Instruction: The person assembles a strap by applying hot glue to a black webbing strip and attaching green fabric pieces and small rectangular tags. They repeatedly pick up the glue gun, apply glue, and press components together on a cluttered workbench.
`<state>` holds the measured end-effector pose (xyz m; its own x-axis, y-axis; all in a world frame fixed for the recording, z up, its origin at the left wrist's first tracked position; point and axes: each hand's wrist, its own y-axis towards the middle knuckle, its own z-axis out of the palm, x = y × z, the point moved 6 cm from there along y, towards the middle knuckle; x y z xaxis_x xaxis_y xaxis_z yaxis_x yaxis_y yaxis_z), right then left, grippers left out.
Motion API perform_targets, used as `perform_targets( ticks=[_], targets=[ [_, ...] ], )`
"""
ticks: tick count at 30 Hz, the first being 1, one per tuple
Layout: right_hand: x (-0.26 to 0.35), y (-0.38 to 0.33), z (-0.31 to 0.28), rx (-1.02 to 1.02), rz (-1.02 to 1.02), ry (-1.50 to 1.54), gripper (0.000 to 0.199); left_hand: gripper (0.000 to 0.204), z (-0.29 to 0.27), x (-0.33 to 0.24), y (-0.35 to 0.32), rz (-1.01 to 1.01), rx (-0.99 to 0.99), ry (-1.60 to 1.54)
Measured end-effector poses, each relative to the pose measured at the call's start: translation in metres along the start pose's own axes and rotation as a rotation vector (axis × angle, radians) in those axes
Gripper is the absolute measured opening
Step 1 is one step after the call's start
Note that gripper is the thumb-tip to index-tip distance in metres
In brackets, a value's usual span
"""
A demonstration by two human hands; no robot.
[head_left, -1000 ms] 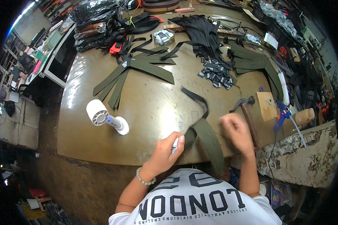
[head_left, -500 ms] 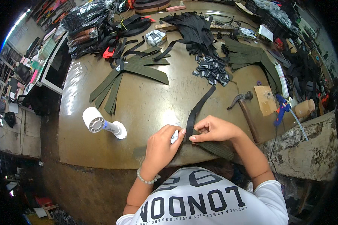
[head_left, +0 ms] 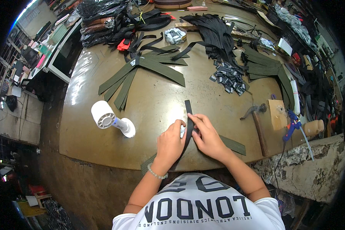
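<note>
- The left hand [head_left: 171, 141] rests on the brown rounded tabletop [head_left: 157, 103] at about 6 o'clock, fingers curled and pinching the long dark olive webbing strap [head_left: 188, 115] from its left side.
- The right hand [head_left: 207, 137] lies just beside it, thumb and fingertips closed on the same strap from the right; the two hands touch across it.
- The strap runs from between the hands toward 12 o'clock, its free end flat on the tabletop, while its lower part passes under the palms toward the tabletop's near edge.
- A small pale object sits between the hands; what it is cannot be told.
- A wider olive webbing piece [head_left: 234, 145] pokes out from under the right wrist toward 4 o'clock.
- A white handheld fan [head_left: 110, 120] lies on its side at 9 o'clock of the hands, well apart.
- A wooden-handled hammer [head_left: 257, 124] lies at 3 o'clock, near a tan wooden block [head_left: 276, 114].
- A fanned bundle of olive webbing strips [head_left: 142, 73] lies at 11 o'clock, and a heap of small dark metal buckles [head_left: 229, 74] at 1 o'clock.
</note>
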<state>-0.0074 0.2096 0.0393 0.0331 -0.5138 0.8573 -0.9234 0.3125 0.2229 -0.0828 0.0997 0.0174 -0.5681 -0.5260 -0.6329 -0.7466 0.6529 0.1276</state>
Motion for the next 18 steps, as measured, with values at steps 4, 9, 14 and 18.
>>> perform_targets(
  ticks=[4, 9, 14, 18],
  targets=[
    [-0.009, -0.001, 0.008, -0.045, -0.105, -0.284, 0.036, 0.015, 0.003, -0.004, -0.002, 0.008, -0.042, -0.052],
    [-0.004, -0.022, 0.009, 0.042, -0.216, -0.456, 0.025, 0.024, 0.006, -0.008, -0.006, 0.144, -0.054, -0.143],
    [0.006, -0.047, 0.018, 0.078, -0.215, -0.554, 0.027, 0.038, 0.009, -0.01, -0.011, 0.198, 0.015, -0.022],
    [0.019, -0.072, 0.021, 0.274, -0.214, -0.516, 0.03, 0.039, 0.01, -0.012, -0.011, 0.203, 0.013, 0.015]
  ],
)
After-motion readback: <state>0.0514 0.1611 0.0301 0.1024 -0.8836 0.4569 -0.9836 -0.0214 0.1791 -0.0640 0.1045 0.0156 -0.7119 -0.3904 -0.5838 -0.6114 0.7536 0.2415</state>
